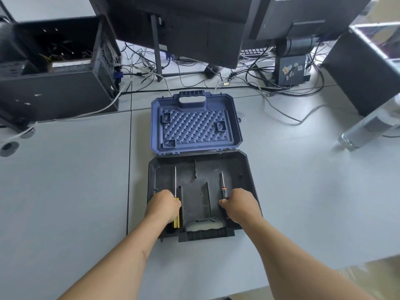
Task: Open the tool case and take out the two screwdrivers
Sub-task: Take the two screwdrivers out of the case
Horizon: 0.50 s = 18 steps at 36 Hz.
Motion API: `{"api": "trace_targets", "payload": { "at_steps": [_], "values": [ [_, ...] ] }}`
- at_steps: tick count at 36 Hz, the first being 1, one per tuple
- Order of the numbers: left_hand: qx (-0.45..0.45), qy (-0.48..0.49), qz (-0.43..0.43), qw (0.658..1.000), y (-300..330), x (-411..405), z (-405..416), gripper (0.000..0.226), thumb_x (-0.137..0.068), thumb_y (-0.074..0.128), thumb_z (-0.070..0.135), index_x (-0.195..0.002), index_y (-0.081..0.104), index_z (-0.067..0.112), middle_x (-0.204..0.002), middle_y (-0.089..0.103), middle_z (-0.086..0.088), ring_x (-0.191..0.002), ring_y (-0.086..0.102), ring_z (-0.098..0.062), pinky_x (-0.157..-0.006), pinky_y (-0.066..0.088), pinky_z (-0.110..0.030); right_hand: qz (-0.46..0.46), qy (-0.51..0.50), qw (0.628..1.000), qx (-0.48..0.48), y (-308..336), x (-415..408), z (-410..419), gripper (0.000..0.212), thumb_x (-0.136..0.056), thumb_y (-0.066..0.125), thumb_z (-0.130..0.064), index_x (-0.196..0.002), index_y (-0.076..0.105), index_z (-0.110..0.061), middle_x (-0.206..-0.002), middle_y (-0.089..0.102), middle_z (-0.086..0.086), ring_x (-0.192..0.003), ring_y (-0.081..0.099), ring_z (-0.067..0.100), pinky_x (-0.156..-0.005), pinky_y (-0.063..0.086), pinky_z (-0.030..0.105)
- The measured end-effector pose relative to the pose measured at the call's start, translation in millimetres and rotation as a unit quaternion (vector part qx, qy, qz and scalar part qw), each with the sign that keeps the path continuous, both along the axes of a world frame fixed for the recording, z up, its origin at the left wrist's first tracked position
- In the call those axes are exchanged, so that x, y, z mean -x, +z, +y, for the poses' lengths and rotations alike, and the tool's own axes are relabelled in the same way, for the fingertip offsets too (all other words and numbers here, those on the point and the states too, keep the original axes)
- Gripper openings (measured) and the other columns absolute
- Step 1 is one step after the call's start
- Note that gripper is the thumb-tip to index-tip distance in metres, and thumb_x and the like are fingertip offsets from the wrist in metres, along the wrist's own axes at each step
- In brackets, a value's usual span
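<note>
The tool case lies open flat on the grey desk, its blue lid folded away from me and its black base nearest me. In the base's left side lies a yellow-handled screwdriver, shaft pointing away; my left hand is closed around its handle. On the right side lies a black-handled screwdriver with an orange collar; my right hand is closed over its handle, which is mostly hidden. Both tools are still inside the base.
An open black computer tower stands at the back left. Two monitors on stands and a tangle of cables run behind the case. Another dark box sits at the right. The desk's front edge is near right.
</note>
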State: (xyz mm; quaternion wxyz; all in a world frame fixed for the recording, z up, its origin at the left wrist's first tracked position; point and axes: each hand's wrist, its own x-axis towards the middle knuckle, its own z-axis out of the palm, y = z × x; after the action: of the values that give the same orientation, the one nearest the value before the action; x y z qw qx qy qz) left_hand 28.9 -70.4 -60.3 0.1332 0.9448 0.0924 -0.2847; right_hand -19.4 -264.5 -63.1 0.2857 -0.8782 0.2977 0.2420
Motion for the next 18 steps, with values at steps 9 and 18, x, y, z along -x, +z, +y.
{"api": "trace_targets", "payload": {
  "at_steps": [9, 18],
  "values": [
    [0.094, 0.047, -0.004, 0.994, 55, -7, -11, 0.027, -0.083, 0.057, 0.023, -0.081, 0.066, -0.003, -0.070, 0.071, -0.014, -0.062, 0.069, -0.029, -0.060, 0.057, -0.033, -0.080, 0.001, 0.996, -0.035, 46, 11, -28, 0.031, -0.081, 0.058, -0.027, -0.053, 0.052, -0.015, -0.056, 0.061, -0.001, -0.056, 0.057, 0.018, -0.049, 0.039, 0.029],
    [0.220, 0.015, 0.014, 0.975, 93, 1, -106, 0.027, -0.089, 0.061, 0.025, -0.086, 0.067, -0.001, -0.059, 0.068, -0.007, -0.046, 0.065, -0.017, -0.064, 0.057, -0.029, -0.112, -0.036, 0.993, -0.008, 88, 22, -105, 0.029, -0.077, 0.062, -0.031, -0.063, 0.071, -0.007, -0.036, 0.052, -0.009, -0.044, 0.050, 0.014, -0.045, 0.034, 0.025]
  ]
}}
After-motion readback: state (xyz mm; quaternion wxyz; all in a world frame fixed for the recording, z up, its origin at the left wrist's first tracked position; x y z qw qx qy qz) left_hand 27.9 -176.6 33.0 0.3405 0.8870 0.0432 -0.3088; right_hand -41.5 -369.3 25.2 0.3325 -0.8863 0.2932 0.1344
